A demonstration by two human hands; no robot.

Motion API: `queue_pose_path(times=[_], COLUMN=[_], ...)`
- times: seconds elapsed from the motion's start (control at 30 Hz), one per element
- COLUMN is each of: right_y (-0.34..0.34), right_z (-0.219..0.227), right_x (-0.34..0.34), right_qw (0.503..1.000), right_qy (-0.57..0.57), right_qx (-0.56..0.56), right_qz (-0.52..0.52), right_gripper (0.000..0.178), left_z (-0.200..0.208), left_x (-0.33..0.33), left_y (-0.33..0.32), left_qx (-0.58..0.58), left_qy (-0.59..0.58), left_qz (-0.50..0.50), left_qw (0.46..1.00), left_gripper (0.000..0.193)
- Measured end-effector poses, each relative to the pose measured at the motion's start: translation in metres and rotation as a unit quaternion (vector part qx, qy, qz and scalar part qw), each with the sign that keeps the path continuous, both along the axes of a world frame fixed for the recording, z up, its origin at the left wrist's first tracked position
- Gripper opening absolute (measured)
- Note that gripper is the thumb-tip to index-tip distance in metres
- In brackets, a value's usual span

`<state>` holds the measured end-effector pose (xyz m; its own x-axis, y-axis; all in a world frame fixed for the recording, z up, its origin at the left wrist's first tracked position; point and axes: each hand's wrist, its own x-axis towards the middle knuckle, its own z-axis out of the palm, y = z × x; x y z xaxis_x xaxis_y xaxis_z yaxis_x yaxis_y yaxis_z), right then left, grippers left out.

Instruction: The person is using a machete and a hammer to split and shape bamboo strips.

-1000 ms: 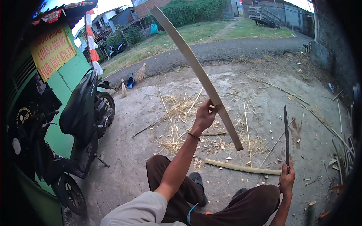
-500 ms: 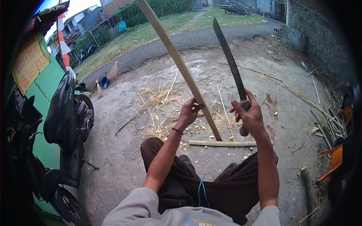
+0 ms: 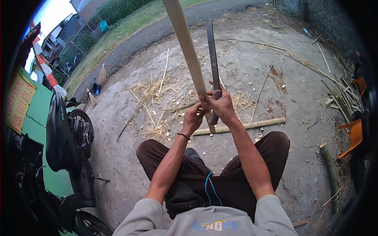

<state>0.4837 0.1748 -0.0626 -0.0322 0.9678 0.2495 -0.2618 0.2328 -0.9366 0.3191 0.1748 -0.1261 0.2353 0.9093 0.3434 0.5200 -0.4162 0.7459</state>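
Observation:
A long flat bamboo slat (image 3: 188, 51) stands steeply between my knees, its top leaning away to the left and running out of view. My left hand (image 3: 193, 118) is closed on the slat near its lower end. My right hand (image 3: 221, 104) grips the handle of a machete (image 3: 213, 51), whose dark blade points up and away just right of the slat. The right thumb and fingers also touch the slat, close to the left hand. By the slat's foot, a round bamboo stick (image 3: 262, 123) lies crosswise on the concrete beyond my feet.
Shavings (image 3: 157, 92) and thin strips litter the concrete. A parked motorbike (image 3: 63, 133) stands at left, near brooms (image 3: 102, 75) and a blue dustpan (image 3: 96, 87). At right lie a green bamboo pole (image 3: 330, 167) and split strips (image 3: 340, 96), beside an orange chair (image 3: 352, 135).
My right hand has brought the machete leftward to the slat and now touches the slat too. The slat stands steeper. The view has tilted down, and my knees have spread.

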Motion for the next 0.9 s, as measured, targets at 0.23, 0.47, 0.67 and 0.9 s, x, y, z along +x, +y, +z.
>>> queue_pose_path(times=[0.23, 0.47, 0.67, 0.9], right_y=[0.002, 0.003, -0.01, -0.056], right_z=[-0.023, -0.04, -0.047, 0.02], right_x=[0.003, -0.001, -0.002, 0.038], right_qw=[0.998, 0.992, 0.966, 0.909], right_qy=[-0.013, -0.105, -0.252, -0.413], right_qx=[-0.045, -0.025, -0.008, 0.062], right_qz=[-0.042, -0.07, -0.055, 0.009], right_gripper=[0.069, 0.057, 0.054, 0.059], left_z=[0.078, 0.221, 0.204, 0.191], left_x=[-0.039, -0.034, -0.034, -0.045], left_y=[0.001, 0.001, -0.001, -0.012], left_qx=[-0.187, 0.132, 0.11, 0.151], left_qy=[-0.037, -0.225, -0.286, -0.251], left_qz=[0.002, -0.028, 0.072, 0.091], left_qw=[0.982, 0.965, 0.949, 0.952], left_gripper=[0.077, 0.07, 0.038, 0.019])
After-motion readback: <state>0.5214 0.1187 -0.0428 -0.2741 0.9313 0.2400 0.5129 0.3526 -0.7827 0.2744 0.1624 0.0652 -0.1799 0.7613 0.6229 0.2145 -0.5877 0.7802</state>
